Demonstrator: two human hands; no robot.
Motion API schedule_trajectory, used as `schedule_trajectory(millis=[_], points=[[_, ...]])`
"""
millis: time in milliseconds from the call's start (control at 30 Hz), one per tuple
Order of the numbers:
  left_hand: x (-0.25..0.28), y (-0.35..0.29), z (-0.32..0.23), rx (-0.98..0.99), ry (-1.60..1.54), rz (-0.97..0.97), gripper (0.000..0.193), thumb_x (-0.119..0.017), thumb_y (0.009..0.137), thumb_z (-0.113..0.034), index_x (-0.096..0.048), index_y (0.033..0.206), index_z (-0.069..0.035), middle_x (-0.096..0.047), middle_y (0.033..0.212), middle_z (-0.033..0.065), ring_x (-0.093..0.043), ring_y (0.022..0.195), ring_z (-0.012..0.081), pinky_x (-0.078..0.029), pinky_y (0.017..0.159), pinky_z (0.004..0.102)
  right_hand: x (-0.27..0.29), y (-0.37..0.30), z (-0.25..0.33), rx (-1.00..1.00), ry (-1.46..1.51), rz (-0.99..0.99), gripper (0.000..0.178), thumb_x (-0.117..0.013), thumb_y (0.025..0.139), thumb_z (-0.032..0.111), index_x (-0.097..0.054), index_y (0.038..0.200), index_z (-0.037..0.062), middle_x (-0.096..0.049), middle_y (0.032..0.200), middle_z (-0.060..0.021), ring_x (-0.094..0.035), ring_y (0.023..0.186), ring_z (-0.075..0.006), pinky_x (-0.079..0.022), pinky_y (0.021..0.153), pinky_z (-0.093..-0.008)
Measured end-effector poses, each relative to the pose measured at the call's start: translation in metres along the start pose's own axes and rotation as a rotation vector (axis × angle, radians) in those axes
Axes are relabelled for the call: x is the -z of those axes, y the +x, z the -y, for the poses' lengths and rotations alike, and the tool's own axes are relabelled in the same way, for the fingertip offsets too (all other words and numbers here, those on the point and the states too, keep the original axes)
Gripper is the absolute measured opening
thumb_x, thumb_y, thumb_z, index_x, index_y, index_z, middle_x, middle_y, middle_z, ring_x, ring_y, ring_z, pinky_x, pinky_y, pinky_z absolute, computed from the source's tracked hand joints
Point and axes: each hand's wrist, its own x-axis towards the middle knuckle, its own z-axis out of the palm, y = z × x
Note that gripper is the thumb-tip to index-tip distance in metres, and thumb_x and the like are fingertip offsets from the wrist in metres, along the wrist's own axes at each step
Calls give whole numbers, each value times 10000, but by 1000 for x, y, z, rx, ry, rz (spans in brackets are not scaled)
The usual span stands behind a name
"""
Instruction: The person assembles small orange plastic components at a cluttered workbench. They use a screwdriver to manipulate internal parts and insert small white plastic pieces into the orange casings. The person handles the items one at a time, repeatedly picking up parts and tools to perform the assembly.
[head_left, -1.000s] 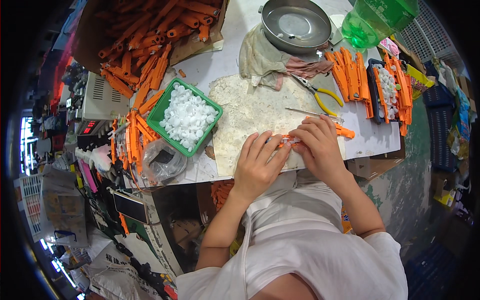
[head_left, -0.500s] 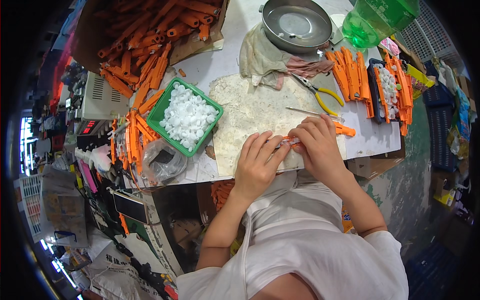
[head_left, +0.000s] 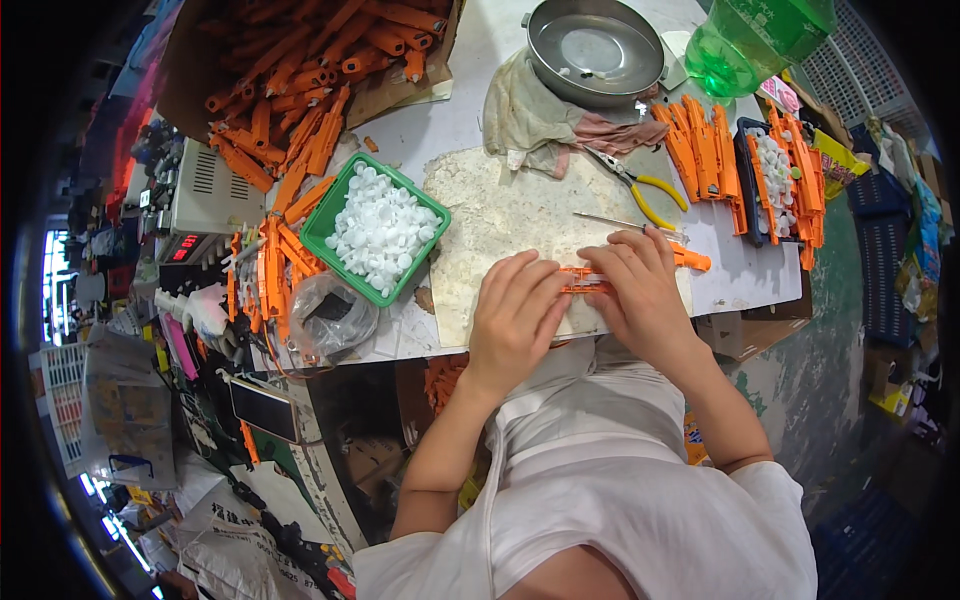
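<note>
A slim orange plastic part (head_left: pixel 582 281) lies low over the worn mat (head_left: pixel 470 210), near the table's front edge. My left hand (head_left: pixel 515 318) closes around its left end, fingers bent and thumb below. Over its right side curls my right hand (head_left: pixel 640 295), fingertips pressed on it. Between the hands a stretch of the part shows, with small pale pieces in it; the palms hide the rest. An orange end (head_left: pixel 692 258) sticks out beyond my right hand; whether it belongs to the same part I cannot tell. Just beyond my right fingers lies a thin screwdriver (head_left: pixel 610 219).
Left of the mat stands a green basket (head_left: pixel 318 225) of white plastic caps. Behind it is a cardboard box (head_left: pixel 180 90) of orange parts. Yellow-handled pliers (head_left: pixel 655 200), a rag (head_left: pixel 520 115), a metal bowl (head_left: pixel 595 45) and a green bottle (head_left: pixel 745 50) sit at the back.
My left hand has shifted slightly left along the orange part, so more of it shows between the hands. My right hand stays nearly in place.
</note>
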Motion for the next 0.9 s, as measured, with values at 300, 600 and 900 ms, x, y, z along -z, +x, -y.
schedule_trajectory(millis=[300,600,900], points=[[13,29,6,-172,111,180,166,-690,741,-72,-643,896,-31,-597,927,83,-538,1055,298,-395,956,450,-2,1,1,54,-27,-26,407,-736,719,197,-587,1080,84,-551,1067,-59,-445,1164,-273,-225,1066,-506],[20,58,3,-506,419,454,142,-654,695,-98,-596,809,-36,-547,841,75,-549,977,235,-376,1007,456,-11,6,-7,95,-54,-60,304,-729,726,202,-611,975,75,-572,1034,-53,-451,1168,-269,-232,1064,-510],[30,49,4,-418,209,213,145,-693,727,-99,-598,824,-48,-562,856,61,-563,923,225,-403,974,466,-6,6,-3,93,80,-176,273,-728,729,223,-623,945,93,-578,969,-40,-472,1126,-260,-252,1054,-498]])
